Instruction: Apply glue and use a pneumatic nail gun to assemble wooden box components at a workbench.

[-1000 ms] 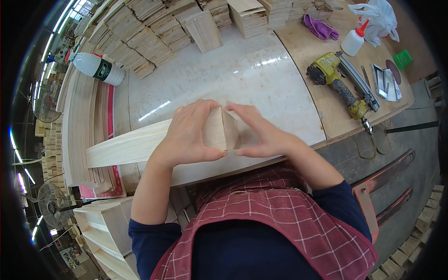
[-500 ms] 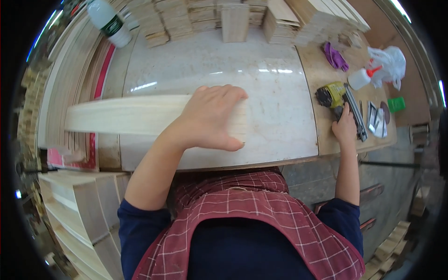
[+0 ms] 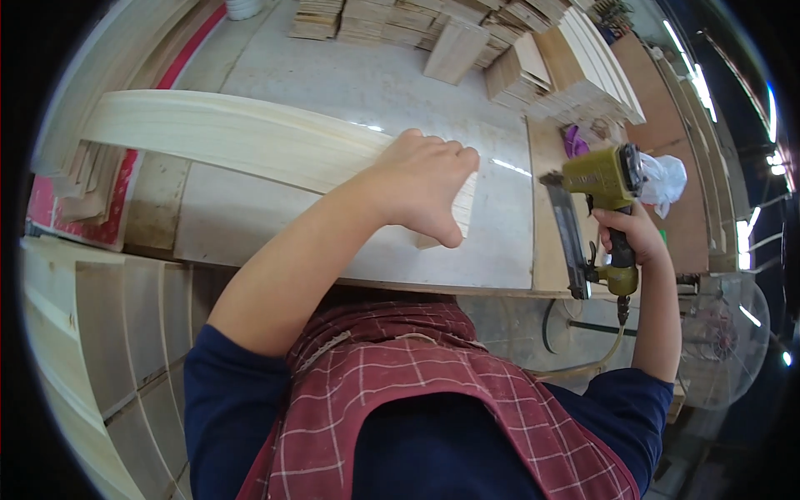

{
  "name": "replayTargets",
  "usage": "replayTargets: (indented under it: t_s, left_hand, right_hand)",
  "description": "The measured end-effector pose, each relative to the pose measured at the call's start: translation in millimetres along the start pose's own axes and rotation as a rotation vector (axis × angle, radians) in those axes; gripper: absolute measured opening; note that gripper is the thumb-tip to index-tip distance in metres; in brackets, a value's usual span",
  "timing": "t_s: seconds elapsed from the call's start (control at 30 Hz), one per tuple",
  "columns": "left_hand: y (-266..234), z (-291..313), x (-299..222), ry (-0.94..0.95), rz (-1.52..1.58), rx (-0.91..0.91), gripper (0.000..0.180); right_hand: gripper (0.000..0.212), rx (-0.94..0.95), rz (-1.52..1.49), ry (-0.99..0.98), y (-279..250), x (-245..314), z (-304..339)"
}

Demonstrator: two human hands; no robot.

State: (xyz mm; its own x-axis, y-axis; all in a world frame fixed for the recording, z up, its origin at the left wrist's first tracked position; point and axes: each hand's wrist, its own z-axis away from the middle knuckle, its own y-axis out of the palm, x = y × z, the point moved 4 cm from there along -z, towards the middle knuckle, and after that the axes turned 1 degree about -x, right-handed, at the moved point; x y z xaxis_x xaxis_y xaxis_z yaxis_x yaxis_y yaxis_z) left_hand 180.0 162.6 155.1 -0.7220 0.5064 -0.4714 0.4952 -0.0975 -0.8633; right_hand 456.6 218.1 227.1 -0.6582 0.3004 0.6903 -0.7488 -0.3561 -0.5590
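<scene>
A yellow-green nail gun point(image 3: 602, 196) is gripped by the closed right hand point(image 3: 627, 235) above the bench's right edge. A long pale wooden board point(image 3: 225, 137) on the worktop point(image 3: 333, 83) is pressed flat under the spread left hand point(image 3: 423, 182).

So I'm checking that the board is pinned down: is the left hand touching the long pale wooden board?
Touching. The head view shows the left hand pressed flat on the end of the long pale board, fingers spread over it with no gap.

A pale worktop point(image 3: 333, 92) carries stacked wooden boards point(image 3: 575, 67); strip lights point(image 3: 692, 71) glow at the right.
</scene>
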Motion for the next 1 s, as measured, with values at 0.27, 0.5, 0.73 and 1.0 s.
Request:
replayTargets:
  t_s: [0.27,0.5,0.73,1.0]
  left_hand:
    - [-0.2,-1.1,0.6,-0.014,0.002,0.005,0.063]
    - [-0.7,-0.8,0.5,-0.061,0.011,0.057,0.064]
    - [-0.7,-2.6,0.4,-0.037,-0.013,0.052,0.06]
    - [-3.2,-1.6,0.2,-0.049,-0.037,0.082,0.061]
  right_hand:
    - [0.012,0.256,0.345,-0.137,50.9,108.0,55.1]
    - [0.013,0.296,0.45,-0.153,67.8,119.0,47.7]
    - [0.012,0.321,0.469,-0.111,65.8,117.4,42.5]
    - [0.018,0.297,0.453,-0.129,73.8,123.3,63.5]
